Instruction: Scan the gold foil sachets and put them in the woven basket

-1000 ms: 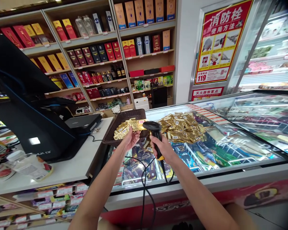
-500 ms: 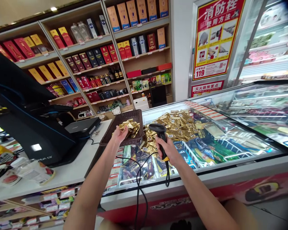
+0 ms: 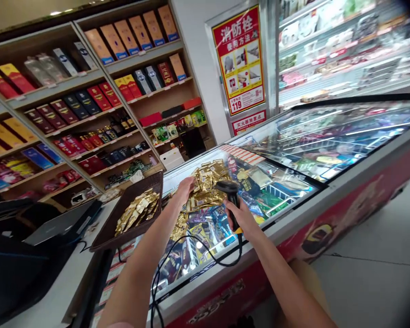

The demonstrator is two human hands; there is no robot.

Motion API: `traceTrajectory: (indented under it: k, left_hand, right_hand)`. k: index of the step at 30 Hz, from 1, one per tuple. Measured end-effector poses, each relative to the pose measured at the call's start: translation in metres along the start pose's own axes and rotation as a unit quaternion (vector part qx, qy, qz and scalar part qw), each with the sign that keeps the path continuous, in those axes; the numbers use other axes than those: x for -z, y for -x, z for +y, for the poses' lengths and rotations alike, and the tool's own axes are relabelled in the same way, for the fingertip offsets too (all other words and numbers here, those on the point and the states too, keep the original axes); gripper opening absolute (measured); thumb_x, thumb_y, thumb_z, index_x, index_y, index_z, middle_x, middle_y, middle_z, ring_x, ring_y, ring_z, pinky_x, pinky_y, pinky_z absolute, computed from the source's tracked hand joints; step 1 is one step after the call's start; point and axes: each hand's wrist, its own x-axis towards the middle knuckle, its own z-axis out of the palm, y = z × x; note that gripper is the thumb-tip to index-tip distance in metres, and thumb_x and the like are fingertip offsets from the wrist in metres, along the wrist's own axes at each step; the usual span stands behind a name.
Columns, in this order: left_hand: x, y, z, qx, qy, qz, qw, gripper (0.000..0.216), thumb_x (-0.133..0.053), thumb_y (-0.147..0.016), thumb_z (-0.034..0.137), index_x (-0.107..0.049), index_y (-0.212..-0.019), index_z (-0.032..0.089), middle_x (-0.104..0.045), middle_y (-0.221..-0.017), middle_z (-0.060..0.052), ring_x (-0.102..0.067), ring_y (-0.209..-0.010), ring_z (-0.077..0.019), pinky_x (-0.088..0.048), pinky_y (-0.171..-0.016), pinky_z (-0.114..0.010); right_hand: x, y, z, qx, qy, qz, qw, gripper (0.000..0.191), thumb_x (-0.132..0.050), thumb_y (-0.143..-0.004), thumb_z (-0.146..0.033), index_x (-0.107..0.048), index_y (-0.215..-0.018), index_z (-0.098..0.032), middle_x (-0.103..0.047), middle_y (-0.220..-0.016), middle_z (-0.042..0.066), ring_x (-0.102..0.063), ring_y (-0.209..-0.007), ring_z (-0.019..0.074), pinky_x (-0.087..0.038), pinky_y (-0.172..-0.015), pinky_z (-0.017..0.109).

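**Left hand (image 3: 186,186) at the gold packets (image 3: 207,182) on the freezer lid (image 3: 294,182); right hand (image 3: 242,219) clamped round the barcode scanner (image 3: 227,187).**
The loose heap lies on the glass between the brown basket (image 3: 104,230), which holds like packets, and the scanner head just beside it. The scanner's black cable (image 3: 241,248) loops across the glass under both wrists. Whether the left fingers have closed on a packet cannot be told. Liquor shelves (image 3: 89,105) and a red fire-hydrant poster (image 3: 241,59) stand behind. Half a second ago the left hand was over the basket. It has since crossed to the heap, and the scanner grip is unchanged.
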Motion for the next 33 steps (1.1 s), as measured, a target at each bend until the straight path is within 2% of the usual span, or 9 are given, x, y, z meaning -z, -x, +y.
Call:
traceTrajectory:
  k: [5, 8, 10, 12, 16, 21, 24, 27, 33]
  left_hand:
    - [-0.055, -0.014, -0.009, -0.026, -0.208, 0.016, 0.978, 0.04, -0.082, -0.066, 0.048, -0.062, -0.085, 0.019, -0.064, -0.121, -0.016, -0.044, -0.132, -0.039, -0.043, -0.097, -0.042]
    - [-0.062, -0.018, -0.008, -0.061, -0.442, 0.044, 0.894, 0.053, -0.083, -0.065, 0.05, -0.061, -0.102, 0.018, -0.056, -0.135, -0.021, -0.04, -0.136, -0.0433, -0.039, -0.101, -0.047]
    - [-0.062, -0.018, -0.007, -0.072, -0.508, 0.04, 0.857, 0.061, -0.083, -0.067, 0.046, -0.057, -0.115, 0.017, -0.057, -0.134, -0.022, -0.043, -0.132, -0.0429, -0.039, -0.1, -0.048]
    - [-0.059, -0.016, -0.008, -0.084, -0.498, 0.044, 0.862, 0.068, -0.083, -0.067, 0.041, -0.053, -0.123, 0.017, -0.059, -0.13, -0.021, -0.047, -0.129, -0.0411, -0.04, -0.099, -0.046]
    - [-0.049, -0.009, -0.01, -0.157, -0.361, 0.071, 0.917, 0.072, -0.081, -0.069, 0.039, -0.048, -0.129, 0.019, -0.056, -0.13, -0.017, -0.055, -0.12, -0.0328, -0.045, -0.094, -0.041]
    - [-0.025, 0.004, -0.005, -0.267, -0.166, 0.097, 0.944, 0.069, -0.08, -0.07, 0.044, -0.049, -0.128, 0.024, -0.049, -0.134, -0.012, -0.057, -0.116, -0.0265, -0.05, -0.087, -0.036]
    - [0.001, 0.012, -0.001, -0.294, -0.106, 0.073, 0.947, 0.071, -0.081, -0.07, 0.042, -0.047, -0.13, 0.028, -0.052, -0.127, -0.01, -0.06, -0.109, -0.0243, -0.053, -0.079, -0.033]
    - [0.037, 0.022, -0.003, -0.317, -0.141, 0.068, 0.936, 0.07, -0.081, -0.07, 0.038, -0.049, -0.132, 0.028, -0.058, -0.115, -0.007, -0.061, -0.105, -0.0242, -0.052, -0.083, -0.035]
    - [0.113, 0.051, -0.02, -0.302, -0.333, 0.152, 0.88, 0.064, -0.079, -0.069, 0.022, -0.055, -0.128, 0.024, -0.055, -0.119, -0.009, -0.052, -0.12, -0.0299, -0.042, -0.103, -0.043]
  right_hand:
    - [0.031, -0.002, -0.008, 0.012, 0.008, 0.019, 1.0, 0.036, -0.068, -0.08, -0.048, -0.043, -0.09, -0.025, -0.05, -0.057, -0.011, -0.042, -0.031, 0.0087, -0.036, -0.029, 0.023]
    - [0.037, -0.003, -0.009, 0.017, 0.013, 0.017, 1.0, 0.035, -0.067, -0.082, -0.049, -0.043, -0.09, -0.025, -0.05, -0.059, -0.01, -0.042, -0.032, 0.0087, -0.037, -0.03, 0.023]
    - [0.037, -0.004, -0.009, 0.011, 0.017, 0.02, 1.0, 0.036, -0.067, -0.081, -0.049, -0.042, -0.09, -0.025, -0.051, -0.058, -0.01, -0.042, -0.032, 0.0088, -0.037, -0.03, 0.023]
    - [0.034, -0.003, -0.009, 0.004, 0.021, 0.02, 1.0, 0.037, -0.068, -0.08, -0.05, -0.042, -0.091, -0.025, -0.051, -0.058, -0.01, -0.042, -0.032, 0.009, -0.036, -0.03, 0.023]
    - [0.026, -0.001, -0.01, -0.001, 0.033, -0.008, 0.999, 0.039, -0.068, -0.08, -0.051, -0.042, -0.092, -0.025, -0.051, -0.059, -0.01, -0.043, -0.032, 0.0094, -0.037, -0.03, 0.024]
    - [0.008, 0.003, -0.01, 0.004, 0.051, -0.026, 0.998, 0.038, -0.068, -0.08, -0.05, -0.042, -0.091, -0.025, -0.051, -0.061, -0.01, -0.043, -0.032, 0.0084, -0.037, -0.031, 0.023]
    - [-0.011, 0.007, -0.008, 0.012, 0.055, -0.044, 0.997, 0.036, -0.068, -0.081, -0.048, -0.041, -0.089, -0.025, -0.051, -0.06, -0.011, -0.042, -0.032, 0.008, -0.037, -0.03, 0.023]
    - [-0.033, 0.011, -0.003, 0.015, 0.069, -0.071, 0.995, 0.036, -0.068, -0.081, -0.048, -0.042, -0.089, -0.025, -0.05, -0.059, -0.011, -0.042, -0.031, 0.0081, -0.037, -0.03, 0.023]
    - [-0.082, 0.018, 0.012, 0.021, 0.11, -0.148, 0.983, 0.034, -0.065, -0.083, -0.049, -0.043, -0.092, -0.025, -0.05, -0.058, -0.011, -0.043, -0.032, 0.0083, -0.037, -0.031, 0.022]
